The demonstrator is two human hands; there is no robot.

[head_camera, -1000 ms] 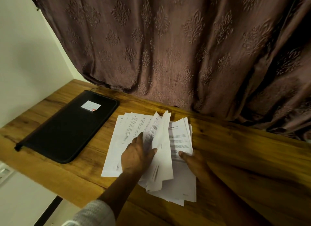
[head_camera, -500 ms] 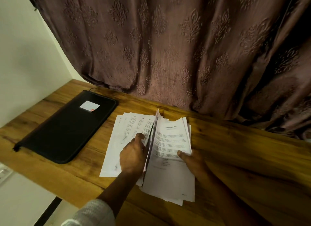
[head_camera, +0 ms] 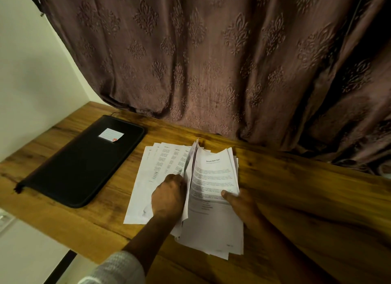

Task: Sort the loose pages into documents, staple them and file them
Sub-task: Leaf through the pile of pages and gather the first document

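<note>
The pages lie mid-tabletop [head_camera: 296, 188] in three lots: fanned sheets [head_camera: 163, 163] flat at the left, a stack [head_camera: 213, 220] at the right, and lifted sheets [head_camera: 191, 167] standing on edge between them. The left hand [head_camera: 168, 196] grips those lifted sheets, fingers curled against them, though the tips are hidden. The right hand [head_camera: 243, 205] holds the stack by its right edge, thumb on the top page, the other fingers out of sight beneath.

The main risk, as I judge it, is the upright sheets flopping the wrong way or slipping from a loose grip, which would mix sorted pages back into unsorted ones. The stack's near corners overhang the tabletop edge and sit uneven, so a careless tug could send sheets to the floor. The fan overlaps closely; a sweep of the left wrist could smear it.

A black folder [head_camera: 84, 163] with a white label [head_camera: 111, 134] lies shut, left of the fan and apart from it. A curtain [head_camera: 211, 61] hangs behind, its hem resting on the tabletop just beyond the pages. No stapler shows.
</note>
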